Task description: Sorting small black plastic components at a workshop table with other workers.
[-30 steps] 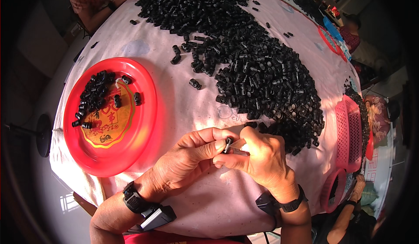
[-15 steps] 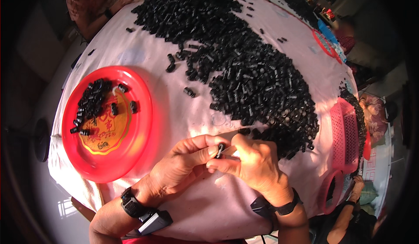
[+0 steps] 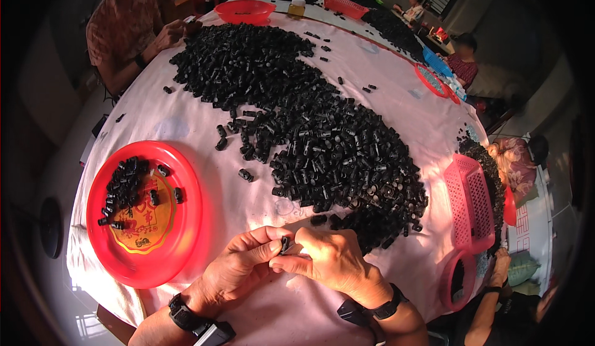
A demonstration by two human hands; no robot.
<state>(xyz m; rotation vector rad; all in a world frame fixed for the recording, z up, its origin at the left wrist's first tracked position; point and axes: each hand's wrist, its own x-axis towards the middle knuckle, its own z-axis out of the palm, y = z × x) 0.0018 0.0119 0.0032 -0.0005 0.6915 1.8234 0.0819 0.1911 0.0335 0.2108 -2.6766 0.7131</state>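
The tabletop (image 3: 396,113) is covered with a pale pink cloth. A large heap of small black cylindrical parts (image 3: 310,135) lies across its centre. A red round plate (image 3: 186,234) holding a few such parts lies at the left; a pink perforated basket (image 3: 471,200) lies at the right edge.

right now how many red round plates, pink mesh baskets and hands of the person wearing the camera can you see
red round plates: 3 (near plate, far plate, right-edge plate)
pink mesh baskets: 1
hands: 2 (left hand, right hand), both pinching one small black part
total: 6
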